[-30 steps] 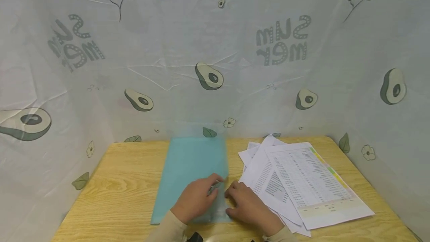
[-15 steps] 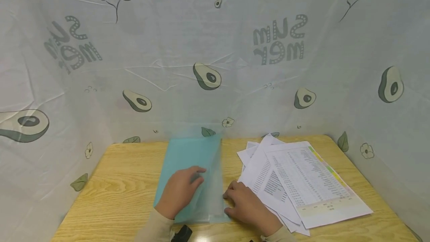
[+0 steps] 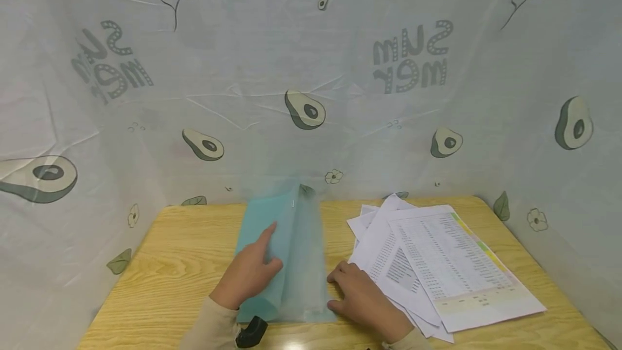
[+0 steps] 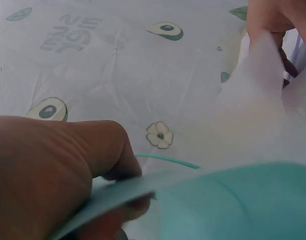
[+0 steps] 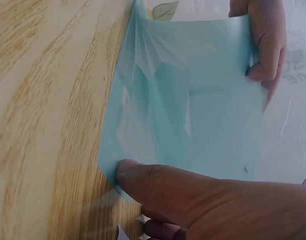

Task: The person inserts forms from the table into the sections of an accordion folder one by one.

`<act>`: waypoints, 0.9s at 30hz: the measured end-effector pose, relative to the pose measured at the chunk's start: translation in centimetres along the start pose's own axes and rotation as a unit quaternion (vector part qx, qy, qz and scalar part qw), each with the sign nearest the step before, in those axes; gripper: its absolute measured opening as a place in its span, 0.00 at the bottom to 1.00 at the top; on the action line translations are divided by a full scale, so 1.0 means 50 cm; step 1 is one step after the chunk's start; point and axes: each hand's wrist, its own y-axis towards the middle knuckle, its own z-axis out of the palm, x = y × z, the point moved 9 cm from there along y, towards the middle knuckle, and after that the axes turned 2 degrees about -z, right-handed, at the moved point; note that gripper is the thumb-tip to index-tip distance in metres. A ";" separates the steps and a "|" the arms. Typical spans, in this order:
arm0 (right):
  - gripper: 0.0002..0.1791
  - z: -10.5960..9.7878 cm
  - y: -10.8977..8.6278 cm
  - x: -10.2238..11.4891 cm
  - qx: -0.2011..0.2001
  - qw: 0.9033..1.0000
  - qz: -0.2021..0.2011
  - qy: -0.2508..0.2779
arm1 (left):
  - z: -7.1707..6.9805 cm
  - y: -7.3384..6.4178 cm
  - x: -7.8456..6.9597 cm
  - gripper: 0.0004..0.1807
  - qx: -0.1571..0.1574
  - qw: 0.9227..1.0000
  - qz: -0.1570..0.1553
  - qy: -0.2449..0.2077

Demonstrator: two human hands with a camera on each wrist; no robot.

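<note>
A light blue translucent plastic folder (image 3: 264,212) lies lengthwise on the wooden table in the head view. My left hand (image 3: 248,274) pinches its cover between thumb and fingers; in the left wrist view the cover's edge (image 4: 113,197) runs between them. The lifted cover bends up and leftward, baring a paler clear layer (image 3: 307,263) beneath. At the folder's lower right edge is my right hand (image 3: 362,297). Its thumb (image 5: 138,172) presses on the corner from above in the right wrist view, with the other fingers curled beneath, partly hidden.
Several printed paper sheets (image 3: 452,263) lie in an overlapping fan just right of my right hand. The wooden table (image 3: 184,253) extends left of the folder. A pale curtain (image 3: 359,123) printed with avocados hangs behind and along both sides.
My left hand has moved left from the folder's right side, drawing the cover up and over with it. The right hand has stayed at the right edge.
</note>
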 end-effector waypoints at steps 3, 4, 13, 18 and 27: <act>0.17 -0.001 0.000 0.005 -0.013 1.000 -0.011 -0.007 | 0.003 0.002 -0.005 0.37 0.004 1.000 0.017 0.012; 0.16 -0.001 0.000 0.007 -0.020 1.000 -0.014 -0.011 | 0.000 0.002 -0.008 0.37 0.001 1.000 0.024 0.018; 0.13 -0.005 -0.001 0.013 -0.039 0.999 -0.024 -0.026 | -0.018 -0.005 -0.017 0.17 -0.013 0.999 0.044 0.022; 0.18 0.000 -0.002 0.007 -0.008 1.000 0.007 -0.015 | -0.014 -0.007 -0.026 0.13 -0.010 0.999 0.048 -0.016; 0.36 0.007 0.004 -0.007 -0.004 1.000 0.030 -0.009 | -0.032 -0.004 -0.028 0.09 -0.038 0.992 0.042 -0.116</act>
